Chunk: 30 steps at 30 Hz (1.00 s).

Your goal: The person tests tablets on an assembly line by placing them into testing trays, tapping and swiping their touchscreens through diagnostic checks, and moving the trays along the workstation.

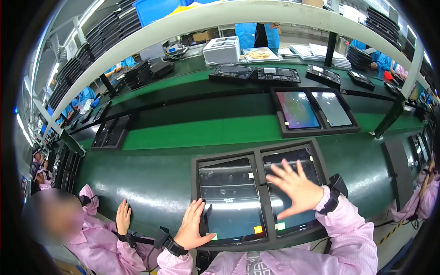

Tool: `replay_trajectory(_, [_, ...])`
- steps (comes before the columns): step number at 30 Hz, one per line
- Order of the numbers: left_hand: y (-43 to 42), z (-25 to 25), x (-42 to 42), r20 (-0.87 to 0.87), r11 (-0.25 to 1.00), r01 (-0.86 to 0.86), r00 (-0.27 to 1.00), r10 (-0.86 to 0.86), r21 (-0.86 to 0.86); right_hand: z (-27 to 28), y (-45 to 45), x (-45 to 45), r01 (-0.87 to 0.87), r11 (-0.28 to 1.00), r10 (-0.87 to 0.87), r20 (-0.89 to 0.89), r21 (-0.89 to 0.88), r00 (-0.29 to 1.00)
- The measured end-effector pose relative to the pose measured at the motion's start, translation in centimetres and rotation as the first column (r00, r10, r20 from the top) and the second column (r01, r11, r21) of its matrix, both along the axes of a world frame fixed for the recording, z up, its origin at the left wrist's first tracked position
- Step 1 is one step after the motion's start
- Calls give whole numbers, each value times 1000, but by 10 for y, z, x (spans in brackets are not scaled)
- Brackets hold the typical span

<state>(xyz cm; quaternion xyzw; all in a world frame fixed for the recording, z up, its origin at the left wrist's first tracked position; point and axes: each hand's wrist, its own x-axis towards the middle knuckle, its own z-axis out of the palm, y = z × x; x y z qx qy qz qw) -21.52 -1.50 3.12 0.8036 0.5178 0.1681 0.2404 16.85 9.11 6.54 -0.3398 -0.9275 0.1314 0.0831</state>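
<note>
A black foam tray (195,183) with two compartments lies in front of me on the dark green bench. Its left compartment holds a dark glossy tablet (229,197) with an orange sticker at its lower right corner. A second dark tablet (298,217) lies in the right compartment. My left hand (190,227) rests at the tray's left edge, thumb over the left tablet's lower corner, fingers apart and holding nothing. Fingers spread, my right hand (295,188) is over the right tablet with nothing in it; whether it touches the glass I cannot tell.
Another tray (279,130) with two lit tablets stands beyond, on the green strip. An empty-looking tray (110,133) lies at left, a dark foam piece (398,174) at right. A co-worker's hand (123,217) rests on the bench left of mine. A rail (220,13) crosses above.
</note>
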Motion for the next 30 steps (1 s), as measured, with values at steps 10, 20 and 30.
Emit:
replay_trajectory(10, [43, -14, -1, 259, 953, -243, 947, 192, 181, 1, 11, 3, 121, 993, -121, 31, 2, 992])
replay_trajectory(20, [36, -19, -12, 297, 971, -222, 937, 186, 93, 1, -5, -20, -81, 995, 84, 53, -54, 995])
replay_trajectory(30, [48, -15, -9, 214, 944, -254, 954, 208, 213, 1, 3, -12, 107, 992, -109, 22, 64, 994])
